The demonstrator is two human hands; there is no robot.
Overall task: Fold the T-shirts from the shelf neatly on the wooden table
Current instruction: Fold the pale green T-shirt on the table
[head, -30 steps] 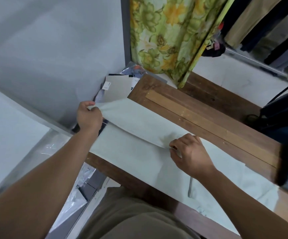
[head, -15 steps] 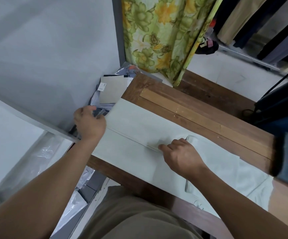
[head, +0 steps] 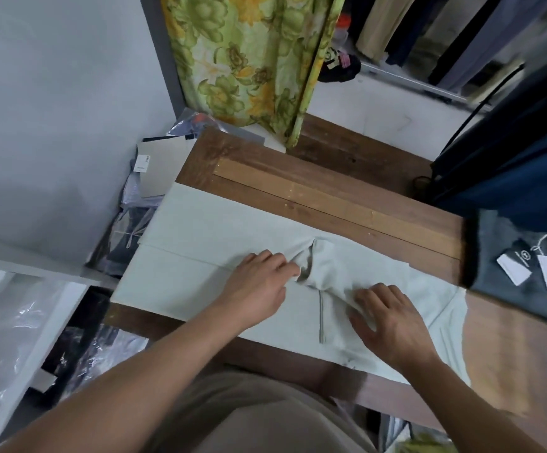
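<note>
The pale T-shirt lay flat along the near half of the counter. Its left part was smooth, with one long crease line running across it. A second before, that side had been held up off the wood at the left end. By this moment it had been laid down over the body, so I judged the first lengthwise fold done.

The sleeve sat turned in on the body near the middle, with a pucker of cloth at its left edge. My left hand had come in from the far left end to that spot. Its fingers were curled and pinched the T-shirt at the pucker. My right hand had shifted further right. It rested on the cloth just below the sleeve, its fingers straight and spread, pressing down and gripping nothing.

That told me the work had moved on from the side fold to tidying the sleeve. The right end of the garment was rumpled and hung a little over the near edge, so it needed flattening before any crosswise fold.

Further out, a dark grey folded garment with white tags lay at the right end of the counter, just beside the T-shirt. A sheet of cardboard and plastic-wrapped packets were stacked off the left end. A floral curtain hung beyond the far edge.
</note>
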